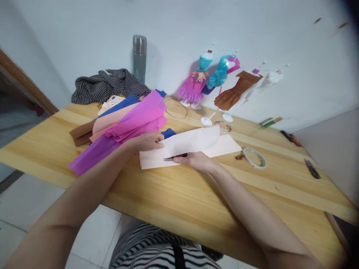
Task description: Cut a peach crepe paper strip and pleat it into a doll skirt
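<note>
A long strip of white, faintly pinkish paper (193, 140) lies folded in layers on the wooden table (168, 190). My left hand (149, 142) is closed on its left end, thumb on top. Over the front layer is my right hand (198, 160), wrapped round a pair of scissors (169, 159); their blades point left and look nearly together. The handles are mostly covered by my fingers. Just left of my left hand is a pile of coloured paper: pink sheets (140, 123), purple paper (95, 157), peach paper (98, 129) and brown paper (80, 133).
Small stands in paper dresses, including a brown dress (238, 89) and a pink dress (192, 87), line the wall. A tape roll (254, 157) and a utility knife (312, 169) lie rightward. A flask (139, 59) and striped cloth (106, 86) are at back left.
</note>
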Demonstrator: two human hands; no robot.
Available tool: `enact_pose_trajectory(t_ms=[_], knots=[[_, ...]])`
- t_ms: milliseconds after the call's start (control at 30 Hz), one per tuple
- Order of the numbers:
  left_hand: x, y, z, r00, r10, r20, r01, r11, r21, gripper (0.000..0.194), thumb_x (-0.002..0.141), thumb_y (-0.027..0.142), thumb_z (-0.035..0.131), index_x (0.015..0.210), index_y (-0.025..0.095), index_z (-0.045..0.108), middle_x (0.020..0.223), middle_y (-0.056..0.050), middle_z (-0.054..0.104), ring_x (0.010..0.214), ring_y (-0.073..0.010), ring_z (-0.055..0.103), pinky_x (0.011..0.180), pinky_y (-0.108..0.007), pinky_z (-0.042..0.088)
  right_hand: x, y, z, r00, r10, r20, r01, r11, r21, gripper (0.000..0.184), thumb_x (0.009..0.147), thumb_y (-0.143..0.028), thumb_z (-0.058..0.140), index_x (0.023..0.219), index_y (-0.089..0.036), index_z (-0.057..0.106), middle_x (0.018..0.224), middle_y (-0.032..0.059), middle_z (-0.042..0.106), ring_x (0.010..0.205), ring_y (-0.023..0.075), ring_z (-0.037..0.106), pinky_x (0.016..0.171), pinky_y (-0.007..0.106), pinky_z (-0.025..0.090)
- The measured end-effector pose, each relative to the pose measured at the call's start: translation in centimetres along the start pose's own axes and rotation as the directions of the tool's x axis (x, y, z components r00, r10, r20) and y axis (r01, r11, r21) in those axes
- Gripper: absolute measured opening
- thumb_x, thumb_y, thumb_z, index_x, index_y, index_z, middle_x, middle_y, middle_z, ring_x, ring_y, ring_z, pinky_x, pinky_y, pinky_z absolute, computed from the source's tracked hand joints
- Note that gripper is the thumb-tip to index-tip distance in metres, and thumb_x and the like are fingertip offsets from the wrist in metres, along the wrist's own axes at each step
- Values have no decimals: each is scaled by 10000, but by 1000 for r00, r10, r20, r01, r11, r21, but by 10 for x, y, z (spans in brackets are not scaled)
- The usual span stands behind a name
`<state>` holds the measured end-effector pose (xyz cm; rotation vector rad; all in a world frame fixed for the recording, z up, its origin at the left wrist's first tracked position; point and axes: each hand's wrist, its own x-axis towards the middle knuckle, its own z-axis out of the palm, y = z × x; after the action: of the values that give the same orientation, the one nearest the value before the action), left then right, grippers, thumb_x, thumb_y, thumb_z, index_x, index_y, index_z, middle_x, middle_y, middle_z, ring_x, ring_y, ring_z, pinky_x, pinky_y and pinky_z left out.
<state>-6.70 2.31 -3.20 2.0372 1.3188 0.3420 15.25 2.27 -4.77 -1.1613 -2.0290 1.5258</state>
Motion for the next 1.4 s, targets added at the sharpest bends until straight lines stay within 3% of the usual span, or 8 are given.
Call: enact_pose_trajectory(t_ms=[167, 333, 567, 900, 1100, 1267, 1400], knots=[[0, 0, 1, 1000, 7, -5, -6, 1000, 6, 190, 709, 267, 450, 610, 198, 302, 623, 44, 344, 578, -104, 339, 514, -254, 209, 1, -1, 3, 999, -3, 46, 3, 1000, -14, 415, 693, -371, 736, 1073, -226, 656, 1179, 59, 671, 1132, 290, 594, 1043, 471, 438], [0, -2, 0, 1000, 27, -7, -27, 1000, -4, 188, 706, 280, 454, 610, 199, 314, 618, 42, 355, 581, -105, 343, 518, -250, 224, 0, -1, 1, 1000, -10, 20, 11, 999, -34, 431, 693, -380, 731, 1082, -213, 651, 1172, 69, 673, 1133, 288, 591, 1037, 469, 438], [1, -6, 1, 999, 21, 38, -22, 999, 29, 148, 714, 325, 495, 686, 180, 481, 660, 33, 485, 627, -120, 447, 543, -236, 271, -1, 10, -5, 999, 10, 43, -7, 997, -75, 339, 689, -375, 717, 973, -199, 663, 1073, 69, 707, 1027, 275, 636, 977, 455, 478], [24, 13, 20, 997, 22, -76, -8, 982, 189, 150, 726, 291, 474, 621, 185, 463, 630, 10, 491, 623, -140, 430, 555, -269, 229, -17, 21, -34, 998, 19, -61, -25, 995, -92, 422, 675, -358, 731, 1046, -182, 631, 1147, 73, 680, 1068, 257, 616, 1018, 431, 439], [32, 27, 30, 1000, 4, -27, 0, 987, 158, 204, 692, 377, 553, 633, 184, 523, 620, 16, 531, 606, -143, 471, 532, -255, 243, -29, 35, -54, 998, 5, -60, -7, 999, -44, 505, 625, -405, 769, 1053, -177, 628, 1144, 75, 678, 1072, 256, 613, 1001, 434, 464], [31, 25, 37, 998, -8, -63, 18, 987, 159, 199, 716, 352, 514, 610, 184, 508, 616, 9, 525, 604, -143, 464, 530, -264, 228, -34, 35, -55, 996, 15, -92, -20, 998, -54, 448, 640, -364, 772, 1039, -206, 645, 1148, 60, 679, 1068, 253, 614, 1004, 445, 471], [29, 25, 39, 996, -9, -93, 24, 987, 162, 227, 755, 346, 473, 591, 190, 453, 590, 15, 473, 597, -138, 429, 536, -269, 219, -33, 29, -51, 1000, -9, -8, 8, 993, -117, 342, 693, -370, 726, 981, -194, 669, 1071, 61, 707, 1002, 245, 643, 982, 439, 483]])
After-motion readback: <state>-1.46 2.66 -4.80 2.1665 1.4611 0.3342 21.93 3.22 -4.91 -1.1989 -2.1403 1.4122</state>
